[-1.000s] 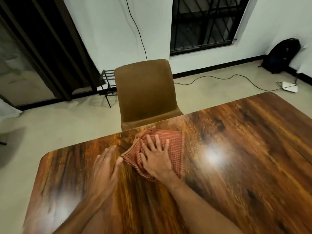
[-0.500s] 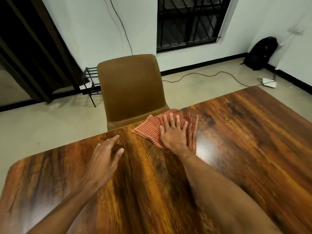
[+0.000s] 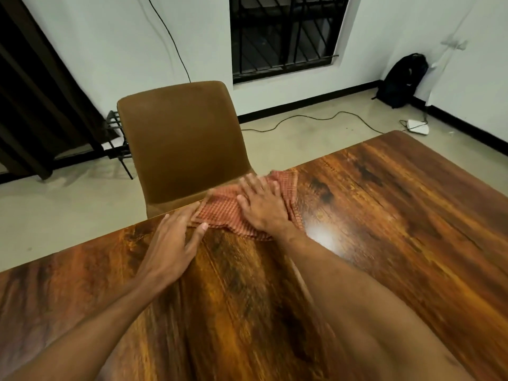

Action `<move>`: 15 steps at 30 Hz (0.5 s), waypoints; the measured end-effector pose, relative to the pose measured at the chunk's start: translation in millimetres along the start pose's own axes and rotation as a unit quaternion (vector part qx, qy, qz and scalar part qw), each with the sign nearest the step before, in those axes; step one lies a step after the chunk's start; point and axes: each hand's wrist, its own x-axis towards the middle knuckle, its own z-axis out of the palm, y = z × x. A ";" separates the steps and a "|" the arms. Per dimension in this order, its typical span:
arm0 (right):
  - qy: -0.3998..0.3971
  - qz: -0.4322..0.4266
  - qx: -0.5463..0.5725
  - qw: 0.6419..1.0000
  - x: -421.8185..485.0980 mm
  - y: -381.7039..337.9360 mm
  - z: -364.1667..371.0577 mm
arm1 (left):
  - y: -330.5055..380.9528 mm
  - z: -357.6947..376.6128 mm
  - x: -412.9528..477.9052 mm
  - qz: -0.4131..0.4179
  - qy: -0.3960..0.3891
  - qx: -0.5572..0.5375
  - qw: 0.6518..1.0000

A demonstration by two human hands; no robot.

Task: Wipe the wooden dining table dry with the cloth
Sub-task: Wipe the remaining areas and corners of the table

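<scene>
Head view: a glossy wooden table (image 3: pixel 384 229) fills the foreground, a brown chair (image 3: pixel 184 141) tucked at its far edge, with pale floor beyond. The red checked cloth (image 3: pixel 225 213) lies rumpled at that far edge. The right hand (image 3: pixel 264 207) presses it flat, fingers spread. The left hand (image 3: pixel 173 243) rests open on the wood, fingertips touching the cloth's corner.

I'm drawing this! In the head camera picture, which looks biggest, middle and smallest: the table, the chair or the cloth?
1. table
2. chair
3. cloth, partly hidden under the hands

The table is also nearest the camera, which makes it look bigger.
</scene>
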 end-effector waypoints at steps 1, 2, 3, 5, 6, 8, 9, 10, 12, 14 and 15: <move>0.012 0.042 0.005 0.999 0.9 16.0 -4.5 | 0.7 0.2 5.4 -0.004 -0.001 0.003 1.000; 0.017 0.087 0.008 0.996 1.9 31.3 -8.3 | 0.3 1.0 10.9 -0.007 0.000 0.005 1.000; 0.013 0.124 0.006 0.992 0.9 42.9 -11.7 | 0.5 1.9 14.8 -0.007 0.001 0.007 1.000; 0.008 0.145 -0.011 0.989 2.7 45.1 -15.4 | 1.2 4.6 24.4 -0.007 0.004 0.007 1.000; 0.005 0.125 -0.020 0.992 3.5 34.8 -14.1 | 2.8 5.7 28.6 -0.009 0.003 0.006 1.000; -0.013 0.043 -0.026 0.999 1.7 9.4 -6.2 | 10.1 11.1 35.8 -0.010 -0.005 0.001 1.000; -0.021 -0.001 -0.028 0.999 -0.6 0.5 -1.5 | 14.8 15.5 39.1 -0.006 -0.008 0.001 1.000; -0.026 -0.036 -0.029 0.999 -2.6 -6.1 2.0 | 17.5 17.6 41.1 -0.004 -0.011 0.002 1.000; -0.018 -0.044 -0.013 0.999 -6.4 6.9 -3.0 | 27.0 22.7 45.9 -0.002 -0.024 0.008 1.000; 0.006 0.022 -0.001 1.000 -13.2 42.1 -12.2 | 35.9 26.5 47.4 0.007 -0.027 0.007 1.000; 0.013 0.068 0.006 0.998 -20.7 62.8 -17.0 | 40.6 28.4 46.6 0.016 -0.028 0.007 0.999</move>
